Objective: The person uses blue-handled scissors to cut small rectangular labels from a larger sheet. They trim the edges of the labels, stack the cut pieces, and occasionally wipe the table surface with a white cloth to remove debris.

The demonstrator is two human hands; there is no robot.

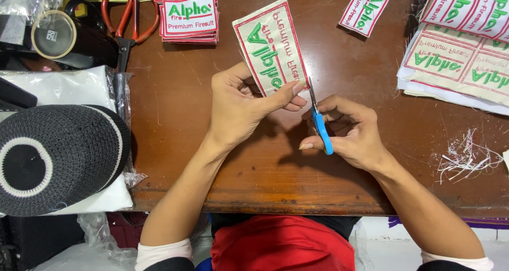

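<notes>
My left hand [238,104] pinches the lower edge of a cream cloth patch [270,45] with a red border and green stitched lettering, holding it tilted above the brown wooden table [175,106]. My right hand [347,130] grips small scissors with a blue handle [321,130]. Their thin blades point up along the patch's right edge, close to my left thumb.
A stack of trimmed patches [188,14] and large orange-handled scissors [130,14] lie at the back left. One single patch [366,7] is at the back, uncut patch sheets [458,64] at right, thread trimmings [466,155] near the right edge. A knitted black cap [53,157] and tape roll [53,33] sit at left.
</notes>
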